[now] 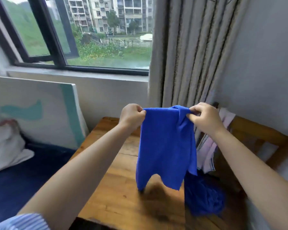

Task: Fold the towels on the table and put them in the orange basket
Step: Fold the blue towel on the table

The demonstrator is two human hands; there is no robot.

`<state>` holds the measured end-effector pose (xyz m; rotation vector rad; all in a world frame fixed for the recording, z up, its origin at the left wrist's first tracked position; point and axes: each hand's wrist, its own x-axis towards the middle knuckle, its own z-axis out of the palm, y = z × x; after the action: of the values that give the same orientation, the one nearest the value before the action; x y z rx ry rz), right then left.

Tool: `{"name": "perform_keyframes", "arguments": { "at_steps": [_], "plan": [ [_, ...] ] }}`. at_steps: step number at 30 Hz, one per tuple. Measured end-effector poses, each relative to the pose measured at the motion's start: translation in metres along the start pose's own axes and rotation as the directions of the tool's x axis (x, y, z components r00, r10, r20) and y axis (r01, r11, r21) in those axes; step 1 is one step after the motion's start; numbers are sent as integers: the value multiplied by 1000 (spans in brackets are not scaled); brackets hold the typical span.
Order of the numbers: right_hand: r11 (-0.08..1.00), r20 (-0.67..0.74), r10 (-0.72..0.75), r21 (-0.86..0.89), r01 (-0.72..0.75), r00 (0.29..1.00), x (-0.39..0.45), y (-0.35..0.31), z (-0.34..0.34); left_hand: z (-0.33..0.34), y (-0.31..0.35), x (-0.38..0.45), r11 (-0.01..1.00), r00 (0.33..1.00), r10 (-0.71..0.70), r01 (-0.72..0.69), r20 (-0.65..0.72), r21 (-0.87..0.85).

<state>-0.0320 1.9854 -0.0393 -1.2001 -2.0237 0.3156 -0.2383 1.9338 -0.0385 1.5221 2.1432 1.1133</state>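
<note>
- The blue towel [165, 146] hangs above the wooden counter [123, 196], its lower edge uneven.
- A second blue towel [204, 196], crumpled at the counter's right edge, is partly hidden.
- The left hand [131, 116] and the right hand [204, 117] are raised; the fingers [192, 116] pinch the top corners.

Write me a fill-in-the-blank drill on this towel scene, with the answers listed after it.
1. Both hands, left and right, pinch the top edge of a ____ cloth towel.
2. The towel hangs above a ____ table.
3. Behind the hands, grey ____ hang beside the window.
4. A second blue cloth lies crumpled at the table's ____ side.

Answers: blue; wooden; curtains; right
</note>
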Motion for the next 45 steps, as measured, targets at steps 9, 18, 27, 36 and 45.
{"name": "perform_keyframes", "arguments": {
  "at_steps": [9,18,27,36,45],
  "plan": [
    [1000,502,27,-16,-23,864,4,-42,112,-62,-127,-3,925,986,-155,166,-60,343],
    [986,693,148,-158,-52,706,44,-20,274,-28,-266,49,765,927,-369,263,65,588],
    [887,480,438,-371,-276,760,52,48,375,70,-323,95,872,777,-435,238,456,427],
    [767,513,641,-456,-451,571,-44,82,407,86,-392,72,786,798,-561,429,221,446],
    [694,390,709,-533,-483,588,-59,59,442,96,-416,78,844,760,-467,230,452,485]
  ]
}}
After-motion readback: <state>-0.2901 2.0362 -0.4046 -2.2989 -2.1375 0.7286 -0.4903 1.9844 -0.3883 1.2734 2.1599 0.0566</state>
